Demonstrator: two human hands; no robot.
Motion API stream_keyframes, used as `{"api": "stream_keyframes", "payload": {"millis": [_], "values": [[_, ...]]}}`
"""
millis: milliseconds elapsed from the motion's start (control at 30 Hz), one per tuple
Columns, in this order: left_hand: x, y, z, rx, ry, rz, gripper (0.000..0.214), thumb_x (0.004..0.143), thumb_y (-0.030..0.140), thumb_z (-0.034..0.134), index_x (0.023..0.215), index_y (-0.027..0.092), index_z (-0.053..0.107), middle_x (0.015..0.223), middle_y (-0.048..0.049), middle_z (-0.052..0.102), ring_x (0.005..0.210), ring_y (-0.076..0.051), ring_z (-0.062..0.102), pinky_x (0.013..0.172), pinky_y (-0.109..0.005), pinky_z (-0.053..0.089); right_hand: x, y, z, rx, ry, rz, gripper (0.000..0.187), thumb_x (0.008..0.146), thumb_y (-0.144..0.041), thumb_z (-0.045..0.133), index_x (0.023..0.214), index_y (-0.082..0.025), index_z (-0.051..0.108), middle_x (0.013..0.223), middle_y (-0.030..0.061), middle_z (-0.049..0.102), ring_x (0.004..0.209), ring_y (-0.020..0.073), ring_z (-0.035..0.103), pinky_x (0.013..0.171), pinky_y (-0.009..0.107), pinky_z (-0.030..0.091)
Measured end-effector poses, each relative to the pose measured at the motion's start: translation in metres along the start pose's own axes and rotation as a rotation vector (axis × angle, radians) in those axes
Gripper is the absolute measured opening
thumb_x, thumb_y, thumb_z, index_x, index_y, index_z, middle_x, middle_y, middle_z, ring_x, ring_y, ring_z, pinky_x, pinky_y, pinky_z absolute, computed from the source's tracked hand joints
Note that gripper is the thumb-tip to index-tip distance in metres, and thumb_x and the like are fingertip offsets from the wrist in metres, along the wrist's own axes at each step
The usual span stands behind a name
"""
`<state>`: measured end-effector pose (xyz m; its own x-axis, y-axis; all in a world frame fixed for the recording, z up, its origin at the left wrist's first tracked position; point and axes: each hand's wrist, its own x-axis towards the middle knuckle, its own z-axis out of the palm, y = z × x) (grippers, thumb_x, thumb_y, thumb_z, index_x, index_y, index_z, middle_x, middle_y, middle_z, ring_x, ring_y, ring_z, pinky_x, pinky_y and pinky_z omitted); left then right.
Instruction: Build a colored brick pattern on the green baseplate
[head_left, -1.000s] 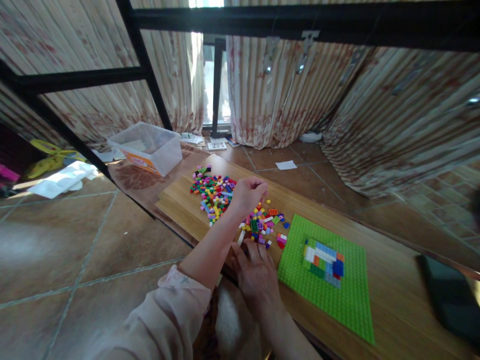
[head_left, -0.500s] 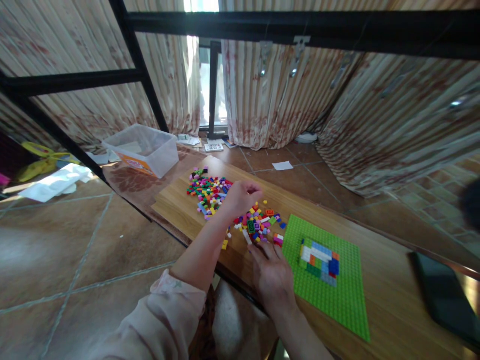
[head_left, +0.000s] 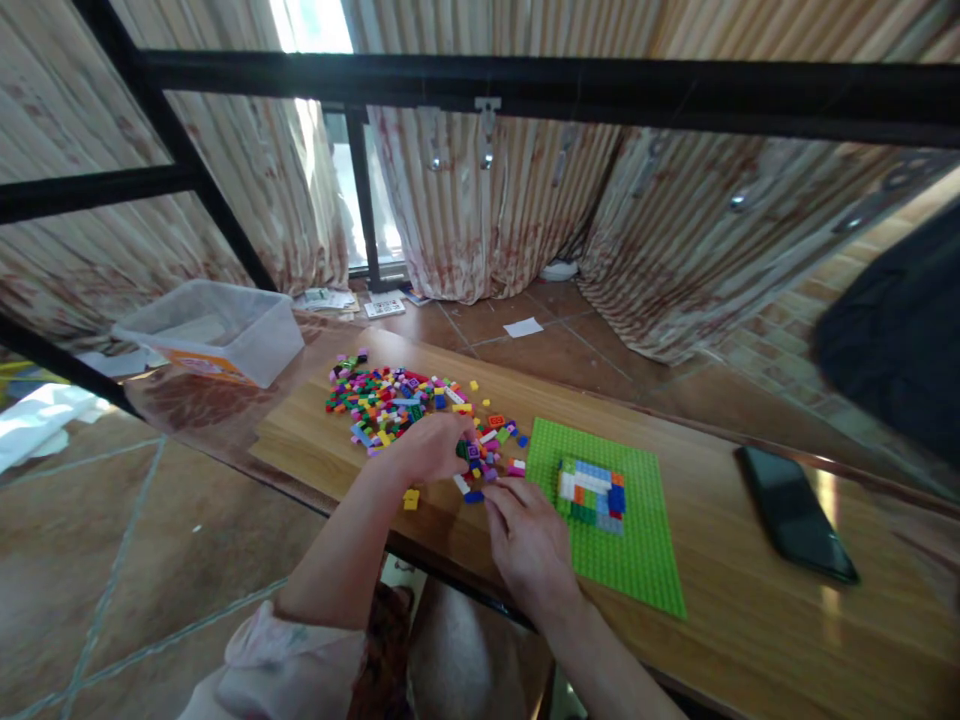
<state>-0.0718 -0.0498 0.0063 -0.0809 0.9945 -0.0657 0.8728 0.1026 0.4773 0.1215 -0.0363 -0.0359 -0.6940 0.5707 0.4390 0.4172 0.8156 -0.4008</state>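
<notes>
My left hand [head_left: 427, 447] is over the near right part of a loose heap of small building bricks [head_left: 386, 400]. Its fingers are curled, and their tips partly cover a dark green brick beside a purple brick [head_left: 473, 453]; what they pinch is hidden. My right hand [head_left: 529, 545] rests low at the heap's right end, thumb and forefinger closed at a blue brick [head_left: 474, 497]. A white brick [head_left: 460, 484] lies just left of that. To the right is a green baseplate [head_left: 622, 560] carrying a low, multicoloured block of joined bricks [head_left: 592, 495].
A black phone [head_left: 795, 515] lies on the right of the wooden table [head_left: 712, 560]. A clear plastic bin [head_left: 255, 340] stands beyond the table's left end. A dark metal bar [head_left: 525, 85] crosses above, in front of striped curtains. Two yellow bricks [head_left: 410, 499] sit near the front edge.
The view has swung to the right. My left hand has come down from above the heap to the bricks by the green and purple ones. A blue brick now shows at my right fingertips.
</notes>
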Motion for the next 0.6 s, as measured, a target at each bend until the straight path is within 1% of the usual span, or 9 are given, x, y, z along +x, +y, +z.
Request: {"api": "stream_keyframes", "payload": {"millis": [100,167,233,300,367,433,500,600], "values": [[0.0,-0.003,-0.004,-0.017,0.015,-0.01,0.023,0.066,0.016,0.067,0.089,0.016,0.069,0.082,-0.0036,0.069,0.074,-0.018,0.061,0.069,-0.025,0.044,0.001,0.0,-0.003,0.03,0.005,0.022,0.023,0.092,-0.015,0.049,0.092,-0.02,0.071,0.095,0.0069,0.069,0.089,0.0187,0.063,0.08,0.031,0.052],[0.0,-0.003,-0.009,-0.109,0.039,-0.006,0.023,0.069,0.021,0.067,0.092,0.017,0.069,0.082,-0.0029,0.069,0.073,-0.017,0.061,0.069,-0.025,0.045,0.004,0.003,-0.007,0.071,0.02,0.05,0.023,0.092,-0.015,0.048,0.093,-0.021,0.071,0.094,0.0066,0.07,0.089,0.0177,0.064,0.081,0.03,0.052],[0.001,0.001,-0.013,-0.281,0.061,0.035,0.022,0.074,0.027,0.066,0.093,0.017,0.068,0.086,-0.0031,0.069,0.075,-0.016,0.061,0.071,-0.025,0.047,0.007,0.008,-0.013,0.126,0.07,0.101,0.022,0.092,-0.016,0.048,0.096,-0.021,0.07,0.096,0.0063,0.07,0.089,0.017,0.064,0.082,0.03,0.052],[0.003,0.008,-0.013,-0.526,0.05,0.08,0.024,0.077,0.032,0.065,0.095,0.015,0.067,0.089,-0.0038,0.068,0.077,-0.015,0.061,0.071,-0.025,0.048,0.01,0.015,-0.021,0.187,0.15,0.165,0.022,0.093,-0.02,0.049,0.102,-0.021,0.069,0.098,0.0066,0.07,0.09,0.0173,0.065,0.082,0.031,0.053],[0.005,0.021,-0.008,-0.786,-0.018,0.089,0.029,0.079,0.036,0.064,0.099,0.014,0.064,0.087,-0.0036,0.066,0.073,-0.013,0.061,0.068,-0.024,0.049,0.013,0.023,-0.03,0.239,0.221,0.216,0.023,0.092,-0.025,0.052,0.109,-0.021,0.067,0.101,0.0075,0.069,0.09,0.0184,0.065,0.08,0.033,0.054],[0.008,0.035,0.002,-0.981,-0.123,0.063,0.034,0.08,0.04,0.065,0.103,0.014,0.062,0.081,-0.0018,0.064,0.066,-0.011,0.059,0.062,-0.022,0.048,0.013,0.029,-0.039,0.273,0.254,0.24,0.028,0.09,-0.03,0.056,0.114,-0.022,0.065,0.105,0.0084,0.069,0.089,0.0192,0.065,0.078,0.035,0.054],[0.01,0.048,0.015,-1.104,-0.191,0.017,0.036,0.079,0.042,0.067,0.102,0.014,0.062,0.077,-0.001,0.063,0.064,-0.009,0.058,0.06,-0.02,0.046,0.012,0.034,-0.045,0.298,0.254,0.246,0.029,0.088,-0.032,0.058,0.115,-0.022,0.065,0.106,0.0082,0.069,0.087,0.0192,0.065,0.078,0.036,0.054],[0.015,0.062,0.033,-1.251,-0.21,-0.022,0.038,0.078,0.047,0.069,0.098,0.014,0.063,0.077,-0.0014,0.064,0.065,-0.009,0.06,0.062,-0.02,0.047,0.009,0.039,-0.052,0.321,0.233,0.246,0.024,0.088,-0.03,0.057,0.109,-0.023,0.068,0.099,0.006,0.07,0.085,0.0185,0.064,0.078,0.036,0.053]]}}
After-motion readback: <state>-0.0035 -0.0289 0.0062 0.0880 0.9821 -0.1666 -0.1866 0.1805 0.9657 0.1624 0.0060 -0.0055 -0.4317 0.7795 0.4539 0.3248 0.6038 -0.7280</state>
